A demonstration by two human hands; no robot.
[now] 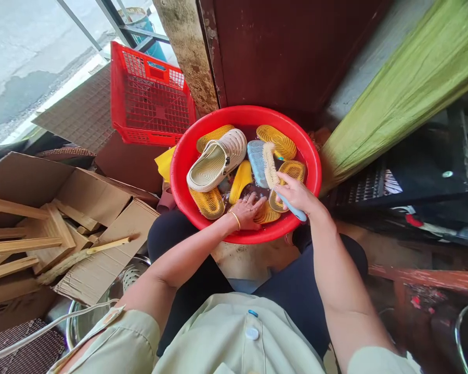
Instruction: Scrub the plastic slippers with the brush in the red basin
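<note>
A red basin (311, 150) holds water and several pieces of footwear. My right hand (294, 195) is closed round the blue handle of a scrub brush (271, 165), whose pale bristles lie by a light blue sole (257, 162). Fingers spread, my left hand (249, 210) rests at the water near the basin's front, beside a yellow slipper (241, 182) and touching a yellow sole (268, 213). A cream clog (208, 169) lies on top at the left, over another yellow sole (208, 202). More yellow soles (276, 139) are at the back and right.
Behind the basin at the left stands a red plastic crate (154, 104). Cardboard boxes (97, 192) with wooden pieces (27, 244) fill the left side. A green cloth (398, 98) hangs at the right, near a dark rack (413, 166). A metal bowl (70, 324) sits at lower left.
</note>
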